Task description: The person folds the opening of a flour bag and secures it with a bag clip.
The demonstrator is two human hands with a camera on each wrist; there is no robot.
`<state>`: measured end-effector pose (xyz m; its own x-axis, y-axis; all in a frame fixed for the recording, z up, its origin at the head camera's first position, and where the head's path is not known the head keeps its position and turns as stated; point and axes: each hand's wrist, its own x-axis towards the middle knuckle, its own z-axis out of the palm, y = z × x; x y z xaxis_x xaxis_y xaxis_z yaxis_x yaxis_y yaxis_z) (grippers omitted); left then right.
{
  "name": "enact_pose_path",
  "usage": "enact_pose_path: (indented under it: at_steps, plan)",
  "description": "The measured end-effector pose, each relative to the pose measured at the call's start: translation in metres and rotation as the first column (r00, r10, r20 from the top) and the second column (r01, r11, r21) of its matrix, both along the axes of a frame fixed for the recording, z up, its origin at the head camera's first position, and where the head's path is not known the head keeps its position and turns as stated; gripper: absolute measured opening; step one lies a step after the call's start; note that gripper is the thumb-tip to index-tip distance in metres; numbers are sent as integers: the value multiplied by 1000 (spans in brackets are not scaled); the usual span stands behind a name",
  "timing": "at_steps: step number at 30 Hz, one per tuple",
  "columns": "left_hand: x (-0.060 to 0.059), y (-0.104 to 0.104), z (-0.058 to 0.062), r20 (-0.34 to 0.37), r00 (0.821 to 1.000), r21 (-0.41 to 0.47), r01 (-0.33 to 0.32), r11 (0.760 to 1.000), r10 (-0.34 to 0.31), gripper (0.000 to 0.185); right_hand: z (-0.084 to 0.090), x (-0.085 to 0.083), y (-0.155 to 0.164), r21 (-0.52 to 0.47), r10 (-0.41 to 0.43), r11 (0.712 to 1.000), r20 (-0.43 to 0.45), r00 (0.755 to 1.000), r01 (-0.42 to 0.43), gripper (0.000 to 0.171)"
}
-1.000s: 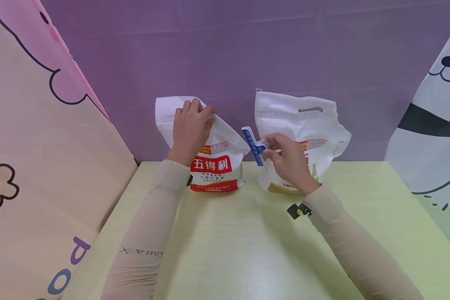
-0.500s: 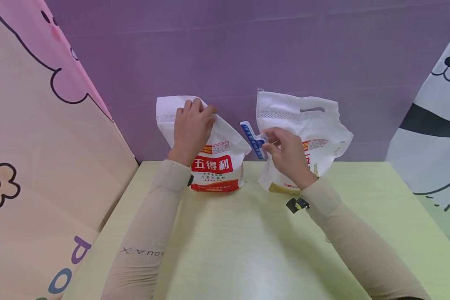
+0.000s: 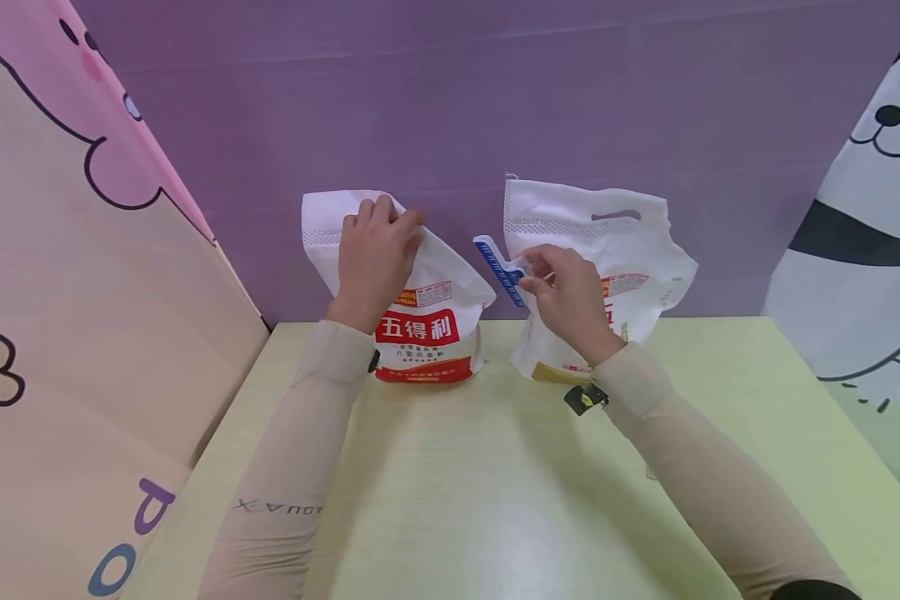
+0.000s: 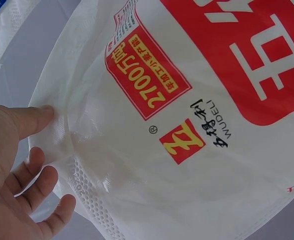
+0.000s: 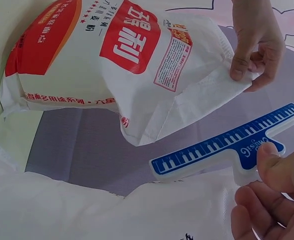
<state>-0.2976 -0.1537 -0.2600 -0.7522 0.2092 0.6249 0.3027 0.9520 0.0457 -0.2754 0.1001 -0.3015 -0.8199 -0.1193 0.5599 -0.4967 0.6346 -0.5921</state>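
Head view: left hand [image 3: 375,250] pinches the folded top of the red-label flour bag [image 3: 420,329] standing on the worktop [image 3: 495,500]; right hand [image 3: 566,292] grips a blue sealing clip [image 3: 498,268] just right of that bag. Left wrist: fingers [image 4: 34,117] curl on soft, floppy bag fabric. Right wrist: clip [image 5: 221,145] looks stiff and light, best held at its handle end.

bright, even light; soft shadows

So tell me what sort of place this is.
Probably a staged tabletop booth, not a real kitchen: a pale green table boxed in by a purple backdrop and cartoon animal panels, with two flour bags standing on it.
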Motion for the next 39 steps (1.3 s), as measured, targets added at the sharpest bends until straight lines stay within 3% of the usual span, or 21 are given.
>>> enact_pose_path:
  at_steps: [13, 39]
  plan:
    - [-1, -1, -3, -16, 1000, 4, 22, 1000, -22, 27, -1, -5, -4, -17, -18, 1000, 12, 1000, 18, 24]
    - [-1, -2, -1, -6, 1000, 3, 2, 1000, -2, 30, 5, -20, -18, -53, -3, 999, 4, 1000, 3, 22]
